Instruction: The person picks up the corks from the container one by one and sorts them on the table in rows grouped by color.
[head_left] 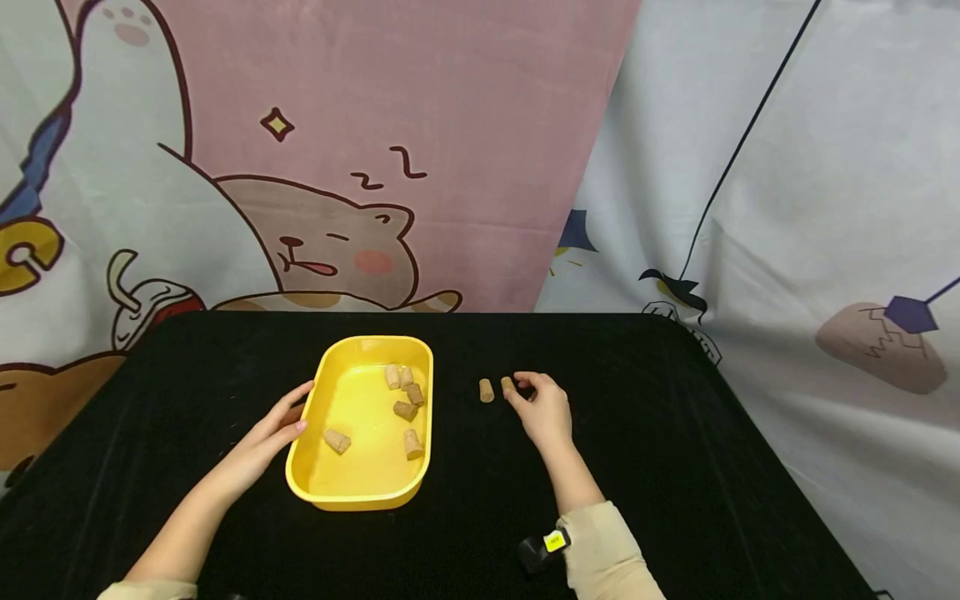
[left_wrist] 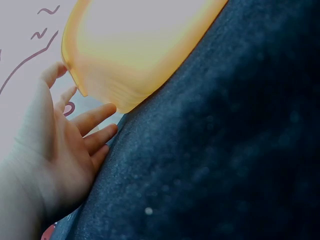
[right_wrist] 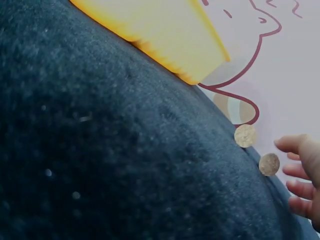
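In the head view, a yellow tray (head_left: 352, 497) holds several tapered corks, among them one cork (head_left: 337, 441) lying on its side near the left wall. My left hand (head_left: 258, 442) is at the tray's left side, fingers spread and fingertips at the rim. In the left wrist view, the left hand (left_wrist: 62, 145) reaches toward the tray wall (left_wrist: 117, 85). Right of the tray, two corks stand on the cloth, a left one (head_left: 487, 391) and a right one (head_left: 507, 383). Thumb and fingers of my right hand (head_left: 546, 410) are around the right cork (right_wrist: 269, 165), with a small gap visible in the right wrist view.
A black cloth (head_left: 660, 467) covers the table. Behind its far edge hangs a printed curtain (head_left: 480, 150) with cartoon animals. A black device with a yellow label (head_left: 555, 541) is worn at the right wrist.
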